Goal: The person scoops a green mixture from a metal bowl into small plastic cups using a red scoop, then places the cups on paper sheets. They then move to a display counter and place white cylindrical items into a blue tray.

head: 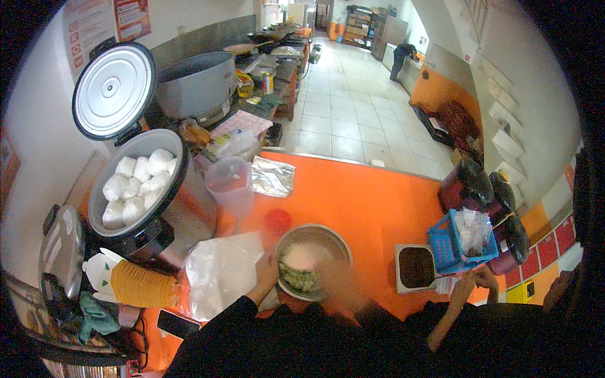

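A round metal bowl point(315, 228) stands on the orange counter before me, with chopped green pieces point(295, 279) and a pale, creamy-looking mass point(300, 256) in it. At the bowl's left rim is my left hand point(270, 274); its fingers are partly hidden. My right hand point(338, 279) is strongly blurred over the bowl's right side, and its fingers and anything in them cannot be made out. A clear plastic bag point(220, 274) lies left of the bowl. Beyond the bowl is a small red round item point(278, 221), next to a translucent plastic jug point(230, 182) and a piece of foil point(273, 176).
Left: a large open cooker point(108, 227) holding white wrapped bundles, stacked paper food boxes point(142, 283), a phone point(177, 324). Right: a metal container point(398, 269) with dark contents, a blue basket point(439, 241) with small bags, dark red pots point(465, 186), and a co-worker's hands point(475, 279). Another person point(401, 59) bends far off.
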Demonstrator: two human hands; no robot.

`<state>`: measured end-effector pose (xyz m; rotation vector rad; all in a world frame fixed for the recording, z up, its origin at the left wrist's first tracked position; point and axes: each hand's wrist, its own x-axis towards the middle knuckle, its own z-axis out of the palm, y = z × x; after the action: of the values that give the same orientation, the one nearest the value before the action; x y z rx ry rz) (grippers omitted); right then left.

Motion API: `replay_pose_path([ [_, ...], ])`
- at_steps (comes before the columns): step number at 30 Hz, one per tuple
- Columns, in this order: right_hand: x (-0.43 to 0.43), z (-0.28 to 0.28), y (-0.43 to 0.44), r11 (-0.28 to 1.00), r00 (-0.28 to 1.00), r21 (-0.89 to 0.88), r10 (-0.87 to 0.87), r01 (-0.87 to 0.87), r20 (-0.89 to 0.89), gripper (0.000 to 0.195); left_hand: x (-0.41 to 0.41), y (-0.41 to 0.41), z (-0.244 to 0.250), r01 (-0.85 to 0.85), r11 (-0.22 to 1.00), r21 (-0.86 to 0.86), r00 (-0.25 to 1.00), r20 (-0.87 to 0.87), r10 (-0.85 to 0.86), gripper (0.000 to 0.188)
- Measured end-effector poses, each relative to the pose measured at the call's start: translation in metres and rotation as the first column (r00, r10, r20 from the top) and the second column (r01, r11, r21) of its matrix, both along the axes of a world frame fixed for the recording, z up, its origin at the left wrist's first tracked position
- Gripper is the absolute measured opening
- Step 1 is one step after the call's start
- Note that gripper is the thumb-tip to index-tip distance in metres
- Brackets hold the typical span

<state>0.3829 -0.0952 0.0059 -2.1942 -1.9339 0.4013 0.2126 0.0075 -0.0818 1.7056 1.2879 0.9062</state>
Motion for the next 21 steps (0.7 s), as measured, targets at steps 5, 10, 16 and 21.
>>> replay_pose_path([
  [5,0.007,-0.077,-0.003,0.999,0.994,-0.048,0.02,-0.015,0.107,0.034,0.003,-0.006,0.002,0.007,0.999,0.052,1.0,0.024,-0.008,0.031],
  [10,0.038,-0.062,0.022,0.981,0.981,0.131,0.121,-0.142,0.155,0.031,0.008,-0.001,0.003,0.013,0.999,0.047,0.999,-0.038,-0.011,0.031],
  [16,0.067,0.026,0.028,0.984,0.864,0.031,0.138,-0.175,0.484,0.02,0.002,0.003,-0.006,0.049,0.996,0.072,0.991,-0.129,-0.04,0.032],
  [21,0.103,-0.014,0.019,0.977,0.883,-0.094,0.213,-0.191,0.418,0.025,0.013,-0.007,0.015,-0.019,0.999,0.039,1.0,-0.005,0.02,0.031],
])
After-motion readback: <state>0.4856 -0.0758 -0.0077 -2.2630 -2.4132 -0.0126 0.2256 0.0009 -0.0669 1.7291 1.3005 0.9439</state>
